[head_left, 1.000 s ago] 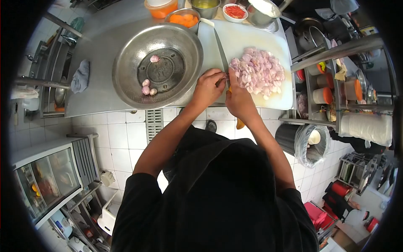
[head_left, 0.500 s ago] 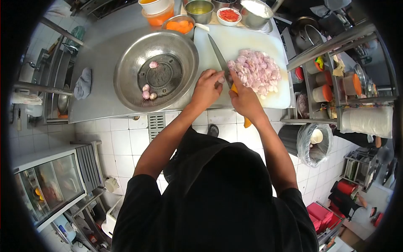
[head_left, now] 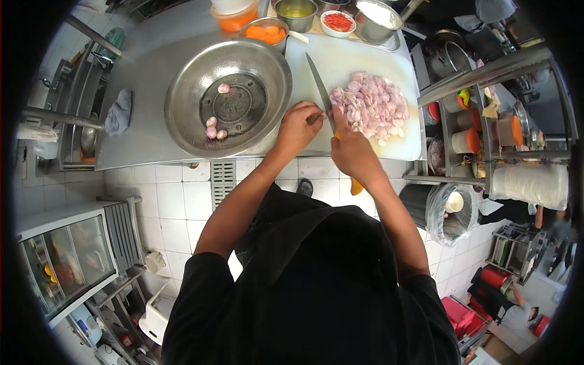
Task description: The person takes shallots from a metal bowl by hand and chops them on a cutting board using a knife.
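Observation:
My right hand [head_left: 350,149] grips the orange handle of a long knife [head_left: 319,85], whose blade points away across the white cutting board [head_left: 353,55]. My left hand [head_left: 298,129] rests beside the blade and pinches a small piece of shallot. A heap of cut pink shallots [head_left: 371,104] lies on the board just right of the knife. To the left stands a large steel bowl [head_left: 182,85] with several whole shallots [head_left: 214,129] in it.
Small bowls of orange pieces [head_left: 266,31], yellow liquid [head_left: 295,10] and red chilli [head_left: 338,22] line the far edge. A grey cloth [head_left: 117,113] lies on the steel counter. Shelves with containers stand right; a lined bin [head_left: 449,210] sits below.
The knife has stayed between my hands while the blade shifted slightly. My left hand has gone on working a small shallot piece beside it. The view has shifted a little.

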Tool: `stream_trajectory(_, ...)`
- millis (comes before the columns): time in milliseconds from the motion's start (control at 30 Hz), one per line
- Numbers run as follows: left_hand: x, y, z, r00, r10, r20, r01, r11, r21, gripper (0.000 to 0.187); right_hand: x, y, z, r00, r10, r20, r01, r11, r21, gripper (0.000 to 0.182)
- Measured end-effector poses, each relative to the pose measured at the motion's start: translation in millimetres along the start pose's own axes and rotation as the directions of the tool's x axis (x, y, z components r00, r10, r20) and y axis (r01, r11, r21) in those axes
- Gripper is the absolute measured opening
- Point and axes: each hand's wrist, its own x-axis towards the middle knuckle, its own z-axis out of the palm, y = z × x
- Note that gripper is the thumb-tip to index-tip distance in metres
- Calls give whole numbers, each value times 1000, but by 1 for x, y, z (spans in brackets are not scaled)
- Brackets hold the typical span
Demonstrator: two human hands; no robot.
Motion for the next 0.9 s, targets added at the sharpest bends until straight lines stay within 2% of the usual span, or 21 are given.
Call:
stream_trajectory(67, -1, -2, 1, 1000, 1, -2, -1, 1000, -8, 12, 12, 12, 18, 1000, 12, -1, -12, 1000, 17, 71)
stream_trajectory(133, -1, -4, 2, 1000, -2, -8, 2, 999, -38, 11, 16, 11, 15, 1000, 7, -7, -7, 1000, 12, 71)
stream_trajectory(233, -2, -7, 3, 997, 68, -40, -67, 997, 43, 12, 11, 6, -3, 1000, -8, 11, 8, 1000, -18, 72)
stream_trajectory(300, -3, -8, 3, 996, 74, -47, -73, 997, 16, 12, 6, 3, -9, 1000, -23, 19, 24, 999, -34, 73)
stream_trajectory(400, -3, -8, 3, 995, 84, -52, -82, 996, 34, 11, 13, 7, 15, 1000, 7, 1, -7, 1000, -14, 73)
stream_trajectory(500, 0, -8, 3, 994, 86, -61, -84, 996, 37, 11, 17, 4, 10, 997, 69, 45, -70, 997, 24, 72)
stream_trajectory(633, -3, -7, 2, 994, 87, -66, -84, 995, 53, 10, 4, -9, -12, 998, 30, 51, -29, 999, -24, 73)
stream_trajectory(733, -2, -5, 1, 998, 54, -39, -52, 998, 35, 10, 16, 6, 23, 999, 10, -35, -11, 999, -32, 73)
stream_trajectory(767, -2, -4, 1, 998, 52, -36, -51, 998, 28, 10, 17, 7, 26, 999, 19, -34, -18, 1000, 25, 72)
stream_trajectory(900, -2, -8, 0, 997, 71, -35, -69, 996, 48, 10, 14, -1, 2, 1000, 21, 12, -21, 999, -32, 72)
